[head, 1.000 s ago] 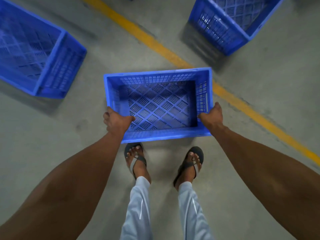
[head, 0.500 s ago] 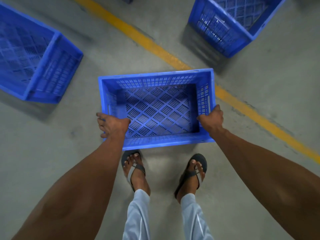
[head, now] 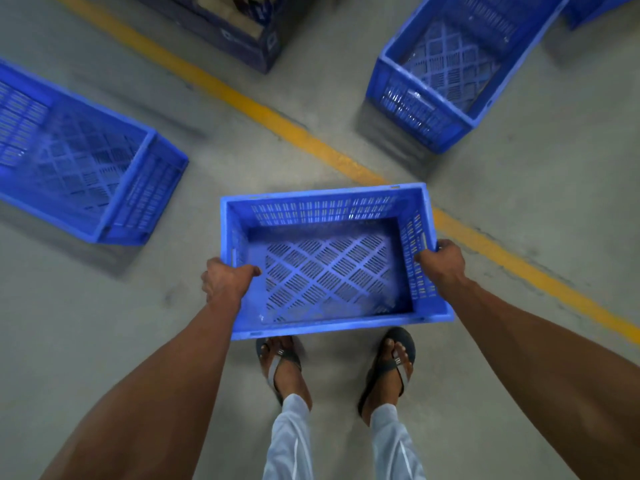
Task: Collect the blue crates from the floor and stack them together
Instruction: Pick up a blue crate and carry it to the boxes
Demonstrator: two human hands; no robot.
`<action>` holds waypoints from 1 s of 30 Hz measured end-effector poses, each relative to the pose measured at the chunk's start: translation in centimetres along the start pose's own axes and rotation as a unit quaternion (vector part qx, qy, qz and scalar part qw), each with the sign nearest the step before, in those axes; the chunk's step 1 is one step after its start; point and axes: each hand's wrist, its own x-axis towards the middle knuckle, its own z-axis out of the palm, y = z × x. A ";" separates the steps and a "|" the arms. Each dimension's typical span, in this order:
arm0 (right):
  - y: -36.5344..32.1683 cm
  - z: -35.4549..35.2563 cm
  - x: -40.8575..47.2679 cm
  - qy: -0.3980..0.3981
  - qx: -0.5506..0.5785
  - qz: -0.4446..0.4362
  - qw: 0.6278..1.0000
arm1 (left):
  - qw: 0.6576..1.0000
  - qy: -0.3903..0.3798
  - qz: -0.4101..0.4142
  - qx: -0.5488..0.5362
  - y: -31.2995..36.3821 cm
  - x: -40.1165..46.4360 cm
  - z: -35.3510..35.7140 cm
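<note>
Both hands, left hand (head: pixel 227 282) and right hand (head: pixel 443 263), grip the slotted blue plastic crate (head: pixel 332 261) at frame centre, fingers curled over its rims. Second blue crate (head: pixel 86 168) mid-left, third blue crate (head: pixel 450 71) upper right, yellow floor line (head: pixel 263 112) between them.

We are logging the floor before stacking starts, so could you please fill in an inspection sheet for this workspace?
Surface: grey concrete floor, yellow line running diagonally across it.
Job's things: held crate, empty; left crate and right crate on the floor, apart, unstacked.
Clutter: dark box beyond the line, contents unclear.
Grippers: left hand and right hand grip the held crate's side rims.
Cables: nothing seen.
Surroundings: another blue crate's corner at top right; sandalled feet below the held crate.
</note>
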 end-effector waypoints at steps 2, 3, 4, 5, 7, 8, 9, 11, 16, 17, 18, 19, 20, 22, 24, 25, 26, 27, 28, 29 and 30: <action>-0.2 -3.3 -2.6 -0.005 -0.002 0.015 1.000 | 1.000 -0.015 0.005 0.001 0.9 -2.1 -2.2; -0.3 -5.3 -4.2 -0.007 -0.007 0.022 1.000 | 1.000 -0.026 0.008 0.005 1.2 -3.0 -3.4; -0.4 -7.4 -5.7 -0.007 -0.012 0.028 1.000 | 0.999 -0.037 0.020 0.014 2.2 -5.0 -5.2; -0.6 -9.7 -7.5 -0.005 -0.016 0.035 0.999 | 0.998 -0.048 0.034 0.013 3.2 -6.9 -7.1; -0.8 -14.4 -11.2 0.008 -0.010 0.047 0.999 | 0.995 -0.075 0.060 0.017 4.9 -10.8 -10.6; -0.9 -16.6 -12.9 0.016 -0.003 0.056 0.998 | 0.994 -0.082 0.074 0.017 5.9 -12.8 -12.4; -1.2 -18.8 -14.8 0.020 0.003 0.065 0.998 | 0.992 -0.090 0.088 0.025 6.9 -14.9 -14.4; -1.6 -23.2 -18.5 0.023 0.022 0.081 0.996 | 0.987 -0.117 0.103 0.036 8.7 -18.1 -17.7; -2.5 -32.5 -28.4 0.082 0.126 0.144 0.978 | 0.977 -0.141 0.149 0.063 13.2 -23.8 -22.0; -2.2 -33.8 -29.9 0.095 0.146 0.155 0.972 | 0.973 -0.141 0.168 0.064 14.5 -25.8 -22.8; -2.0 -35.0 -31.3 0.108 0.164 0.165 0.966 | 0.970 -0.137 0.188 0.070 16.1 -28.7 -24.0; -1.6 -36.1 -32.6 0.122 0.184 0.176 0.959 | 0.966 -0.136 0.210 0.068 17.6 -31.4 -24.9; -1.2 -37.1 -33.8 0.133 0.204 0.189 0.951 | 0.961 -0.143 0.225 0.071 18.7 -32.8 -25.1; -0.1 -38.8 -35.8 0.154 0.248 0.215 0.932 | 0.952 -0.145 0.253 0.091 20.8 -35.5 -24.9; 1.2 -40.2 -37.2 0.175 0.281 0.236 0.914 | 0.941 -0.124 0.295 0.109 22.8 -37.0 -23.4; 2.0 -40.5 -37.4 0.188 0.295 0.245 0.904 | 0.933 -0.116 0.321 0.116 23.9 -38.3 -22.6; 2.6 -40.9 -37.5 0.205 0.304 0.262 0.893 | 0.924 -0.111 0.345 0.120 25.0 -40.2 -22.0; 3.3 -41.2 -37.6 0.218 0.313 0.284 0.880 | 0.914 -0.107 0.369 0.131 26.3 -43.4 -21.8; 3.6 -41.6 -38.0 0.229 0.321 0.309 0.866 | 0.902 -0.103 0.392 0.146 27.5 -45.9 -21.4; 3.9 -42.0 -38.5 0.240 0.328 0.332 0.851 | 0.890 -0.107 0.416 0.155 28.6 -48.3 -20.8; 4.3 -42.6 -39.0 0.251 0.340 0.354 0.834 | 0.877 -0.115 0.437 0.162 29.8 -49.8 -19.8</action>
